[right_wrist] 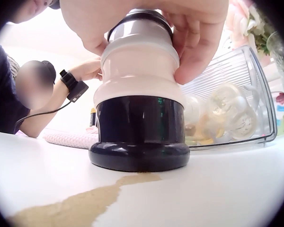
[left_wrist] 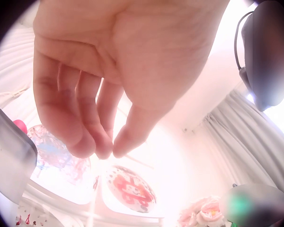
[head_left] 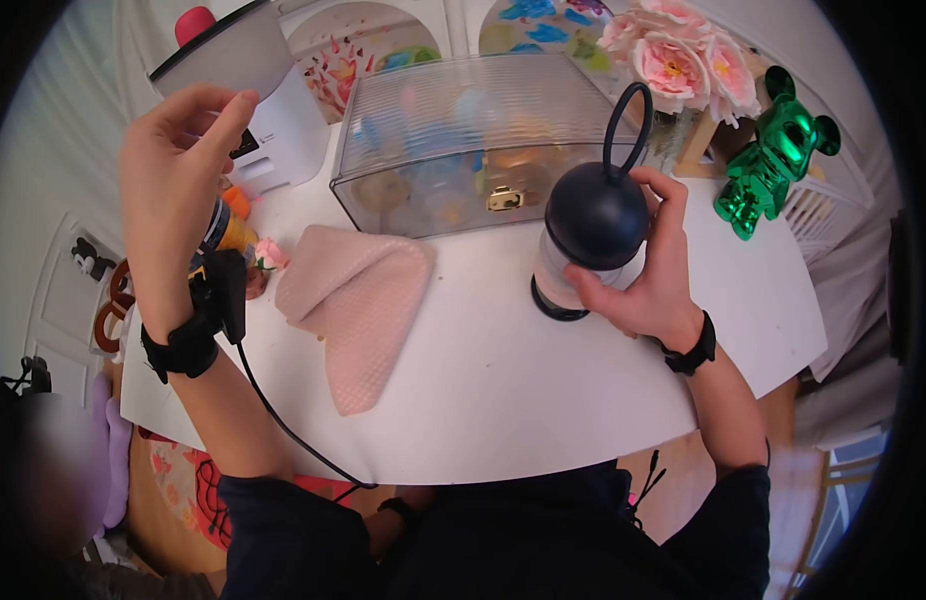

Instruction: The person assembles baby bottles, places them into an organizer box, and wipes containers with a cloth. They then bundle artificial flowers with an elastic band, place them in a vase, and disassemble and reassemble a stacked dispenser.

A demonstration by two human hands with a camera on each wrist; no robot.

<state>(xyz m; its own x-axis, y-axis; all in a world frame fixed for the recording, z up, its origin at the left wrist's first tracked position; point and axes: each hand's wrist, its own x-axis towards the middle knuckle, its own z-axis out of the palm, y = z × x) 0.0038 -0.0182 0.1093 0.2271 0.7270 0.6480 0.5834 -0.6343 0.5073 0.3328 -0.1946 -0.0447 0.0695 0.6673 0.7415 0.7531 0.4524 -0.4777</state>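
Observation:
A bottle with a black domed lid, a loop and a pale ribbed body (head_left: 595, 215) stands upright on the white table. My right hand (head_left: 658, 270) grips it around the side, thumb in front and fingers behind. In the right wrist view the bottle's dark base (right_wrist: 141, 132) rests on the tabletop, the right hand (right_wrist: 146, 23) around its upper part. My left hand (head_left: 178, 175) is raised over the table's left side, holding nothing visible. Seen in the left wrist view, the left hand (left_wrist: 113, 71) has loosely bent fingers, their tips close to the thumb.
A folded pink cloth (head_left: 368, 300) lies left of the bottle. Behind stands a clear lidded box (head_left: 463, 160). A shiny green bear figure (head_left: 768, 160) and pink flowers (head_left: 673, 70) are at right, a white appliance (head_left: 283, 130) at left. A brown patch (right_wrist: 80, 208) marks the tabletop.

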